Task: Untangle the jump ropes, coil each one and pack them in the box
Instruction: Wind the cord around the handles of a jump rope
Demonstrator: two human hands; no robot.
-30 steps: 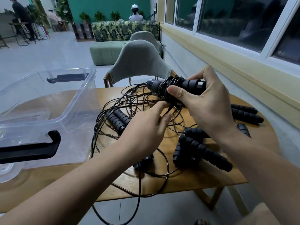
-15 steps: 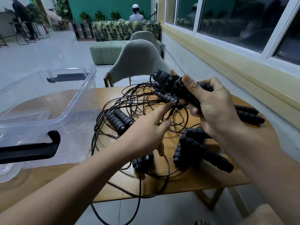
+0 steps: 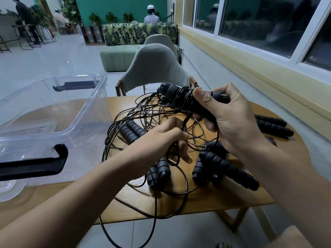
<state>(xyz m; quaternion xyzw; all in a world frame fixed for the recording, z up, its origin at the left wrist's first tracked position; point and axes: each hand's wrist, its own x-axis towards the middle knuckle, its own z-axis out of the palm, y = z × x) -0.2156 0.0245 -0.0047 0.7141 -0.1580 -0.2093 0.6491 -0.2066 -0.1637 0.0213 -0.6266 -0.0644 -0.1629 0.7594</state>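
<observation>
One wrapped rope [image 3: 180, 97] in right hand [image 3: 231, 120]

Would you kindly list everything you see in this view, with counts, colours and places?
wrapped handles: one bundle, black, raised above the table
loose cords: one tangle, black, mid-table, some hanging over the near edge
other handles: several, black, lying among the cords
box: one, clear with black latches, on the table's left
table: one, wooden, under everything
chairs: two, grey, behind the table
ottoman: one, green, beyond the chairs
left hand: holds a loop of the loose cords
right hand: grips the wrapped handles
</observation>
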